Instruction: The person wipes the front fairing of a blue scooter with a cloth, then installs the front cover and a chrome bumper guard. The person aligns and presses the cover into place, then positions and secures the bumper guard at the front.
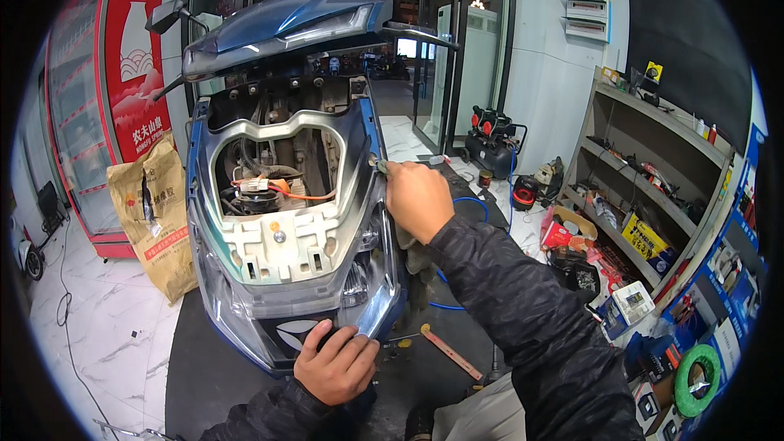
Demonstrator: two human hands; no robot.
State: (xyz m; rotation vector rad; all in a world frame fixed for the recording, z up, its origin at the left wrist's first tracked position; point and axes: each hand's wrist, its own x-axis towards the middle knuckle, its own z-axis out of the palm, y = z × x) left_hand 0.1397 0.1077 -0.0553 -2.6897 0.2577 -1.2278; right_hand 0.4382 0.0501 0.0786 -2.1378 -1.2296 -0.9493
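Note:
A blue scooter faces me, with a pale frame around an opening in its front that shows wires and metal parts inside. The fingers of my left hand are bent and grip the front panel low down, near its dark emblem. Higher up, on the right edge of the bodywork, my right hand is closed in a pinch. A small greenish piece shows at its fingertips, but its kind cannot be made out. Above the opening sits the handlebar cover with its mirrors.
To the left are a red drinks fridge and a brown paper sack. A black air compressor with blue hose stands behind, right. Cluttered shelves line the right side. A reddish strip lies on the dark mat below.

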